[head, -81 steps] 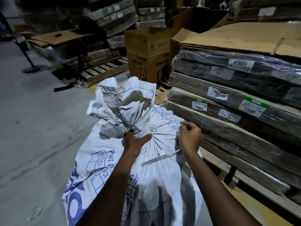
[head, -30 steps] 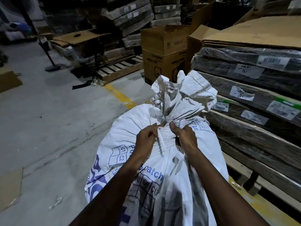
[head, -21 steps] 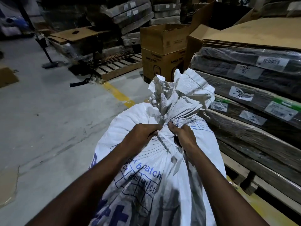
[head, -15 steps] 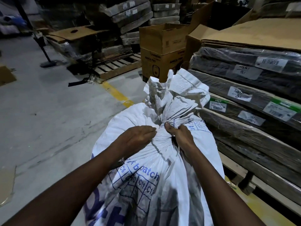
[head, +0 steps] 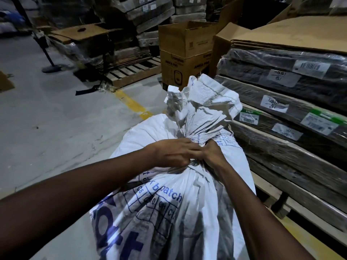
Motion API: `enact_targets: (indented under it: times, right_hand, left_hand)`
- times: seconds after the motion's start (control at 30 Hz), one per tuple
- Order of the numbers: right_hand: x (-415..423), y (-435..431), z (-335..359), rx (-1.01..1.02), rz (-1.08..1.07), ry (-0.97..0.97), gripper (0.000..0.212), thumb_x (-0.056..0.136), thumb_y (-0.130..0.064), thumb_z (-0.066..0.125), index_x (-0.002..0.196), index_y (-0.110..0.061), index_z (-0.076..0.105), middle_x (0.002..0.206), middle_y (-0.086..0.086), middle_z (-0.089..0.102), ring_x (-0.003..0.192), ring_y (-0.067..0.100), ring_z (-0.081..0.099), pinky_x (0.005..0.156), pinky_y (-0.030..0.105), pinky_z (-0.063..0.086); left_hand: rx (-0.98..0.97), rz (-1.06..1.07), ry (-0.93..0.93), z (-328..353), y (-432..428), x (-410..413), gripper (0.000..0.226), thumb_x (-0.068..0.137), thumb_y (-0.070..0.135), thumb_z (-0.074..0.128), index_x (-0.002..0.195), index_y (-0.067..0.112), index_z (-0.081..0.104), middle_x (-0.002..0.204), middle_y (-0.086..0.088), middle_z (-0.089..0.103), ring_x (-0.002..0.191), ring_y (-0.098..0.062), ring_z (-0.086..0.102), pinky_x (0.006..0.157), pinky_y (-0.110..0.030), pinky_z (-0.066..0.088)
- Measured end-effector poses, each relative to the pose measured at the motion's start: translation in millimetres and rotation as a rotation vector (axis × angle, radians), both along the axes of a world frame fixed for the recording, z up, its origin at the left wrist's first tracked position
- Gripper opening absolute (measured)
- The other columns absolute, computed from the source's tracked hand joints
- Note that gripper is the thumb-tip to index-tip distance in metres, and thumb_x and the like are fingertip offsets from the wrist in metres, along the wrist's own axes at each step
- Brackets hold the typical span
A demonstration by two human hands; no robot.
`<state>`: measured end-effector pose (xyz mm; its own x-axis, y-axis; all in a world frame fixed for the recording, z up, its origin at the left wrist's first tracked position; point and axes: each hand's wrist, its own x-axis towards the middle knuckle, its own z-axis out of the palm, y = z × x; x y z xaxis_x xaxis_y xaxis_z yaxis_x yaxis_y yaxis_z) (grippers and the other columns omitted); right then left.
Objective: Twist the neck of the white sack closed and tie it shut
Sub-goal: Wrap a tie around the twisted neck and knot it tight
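The single head-worn camera is looking forward and down from just above the person's bare forearms, sitting close over the bulging white woven sack with blue print. That sack is filling the lower middle of the wide-angle view, with its gathered neck near the centre. Right of the sack the lens is taking in stacked plastic-wrapped bundles; left of it, grey concrete floor; beyond it, brown cardboard boxes.
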<state>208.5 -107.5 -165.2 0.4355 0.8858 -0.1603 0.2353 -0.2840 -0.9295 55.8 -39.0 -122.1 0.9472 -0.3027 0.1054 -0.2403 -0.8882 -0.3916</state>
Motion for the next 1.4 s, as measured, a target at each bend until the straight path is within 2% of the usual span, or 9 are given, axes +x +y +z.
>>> enact_targets:
  times: [0.3, 0.4, 0.47, 0.6, 0.73, 0.97, 1.13, 1.27, 1.4]
  right_hand:
    - [7, -21, 13, 0.052, 0.09, 0.032, 0.014, 0.075, -0.026, 0.063, 0.079, -0.014, 0.058, 0.069, 0.002, 0.064, 0.064, 0.015, 0.057, 0.051, 0.029, 0.046]
    - [14, -31, 24, 0.115, 0.193, 0.38, 0.008, 0.091, -0.006, 0.054, 0.089, -0.013, 0.056, 0.068, 0.002, 0.062, 0.057, 0.009, 0.059, 0.05, 0.021, 0.047]
    - [23, -36, 23, 0.134, 0.213, 0.554, 0.03, 0.084, 0.002, 0.053, 0.109, -0.014, 0.051, 0.087, 0.009, 0.066, 0.071, 0.019, 0.065, 0.057, 0.025, 0.054]
    - [33, -53, 10, 0.262, 0.281, 0.091, 0.042, 0.074, 0.015, 0.054, 0.101, -0.017, 0.054, 0.104, 0.014, 0.069, 0.091, 0.026, 0.068, 0.079, 0.033, 0.055]
    - [24, -72, -1, 0.342, 0.432, -0.473, 0.039, 0.066, 0.004, 0.059, 0.096, -0.019, 0.068, 0.107, 0.005, 0.06, 0.098, 0.017, 0.06, 0.085, 0.016, 0.046]
    - [23, -80, -17, 0.367, 0.435, -0.627, 0.043, 0.07, -0.027, 0.056, 0.113, -0.028, 0.063, 0.127, 0.002, 0.051, 0.116, 0.019, 0.053, 0.096, 0.028, 0.045]
    - [21, -78, -27, 0.521, 0.132, -0.339, 0.027, 0.089, -0.011, 0.06, 0.116, -0.008, 0.059, 0.118, 0.003, 0.053, 0.1, -0.002, 0.055, 0.084, 0.006, 0.041]
    - [33, -65, -31, 0.376, -0.126, 0.268, 0.027, 0.098, -0.007, 0.045, 0.091, 0.003, 0.068, 0.089, 0.009, 0.069, 0.084, 0.01, 0.069, 0.078, 0.028, 0.057]
    - [43, -60, -33, 0.353, -0.139, 0.485, 0.033, 0.097, -0.007, 0.049, 0.074, -0.013, 0.072, 0.077, 0.004, 0.072, 0.076, 0.018, 0.07, 0.067, 0.027, 0.059]
  left_hand:
    - [0.135, 0.145, 0.093, 1, -17, 19, 0.016, 0.086, 0.019, 0.055, 0.071, 0.018, 0.062, 0.092, 0.003, 0.062, 0.099, -0.021, 0.057, 0.063, -0.038, 0.045]
    - [0.047, 0.26, 0.108, -2, -14, 17, 0.014, 0.083, 0.019, 0.059, 0.07, 0.02, 0.064, 0.093, 0.006, 0.064, 0.101, -0.023, 0.056, 0.06, -0.035, 0.048]
    - [-0.031, 0.327, 0.09, -4, -6, 11, 0.017, 0.083, 0.019, 0.056, 0.067, 0.021, 0.062, 0.093, 0.006, 0.063, 0.094, -0.024, 0.053, 0.055, -0.036, 0.049]
    - [-0.092, 0.443, 0.015, -3, -13, 9, 0.013, 0.082, 0.023, 0.056, 0.071, 0.022, 0.063, 0.092, 0.004, 0.061, 0.091, -0.027, 0.053, 0.052, -0.032, 0.038]
    - [-0.253, 0.684, -0.034, -11, -36, 24, 0.024, 0.093, 0.04, 0.048, 0.102, 0.028, 0.067, 0.104, 0.003, 0.056, 0.105, -0.026, 0.044, 0.066, -0.035, 0.023]
    - [-0.527, 0.828, -0.073, -8, -46, 31, 0.021, 0.092, 0.029, 0.047, 0.104, 0.029, 0.065, 0.096, 0.004, 0.059, 0.108, -0.023, 0.04, 0.079, -0.038, 0.027]
    - [-0.753, 0.912, -0.173, -11, -44, 35, 0.015, 0.09, 0.024, 0.051, 0.094, 0.027, 0.066, 0.09, 0.008, 0.063, 0.107, -0.021, 0.04, 0.088, -0.041, 0.029]
    - [-0.979, 0.909, -0.3, -19, -39, 34, 0.017, 0.086, 0.035, 0.047, 0.073, 0.032, 0.057, 0.073, 0.008, 0.056, 0.1, -0.016, 0.042, 0.09, -0.04, 0.03]
    - [-1.073, 0.903, -0.365, -20, -38, 36, 0.033, 0.088, 0.038, 0.058, 0.056, 0.036, 0.047, 0.058, 0.009, 0.046, 0.089, -0.013, 0.045, 0.088, -0.038, 0.028]
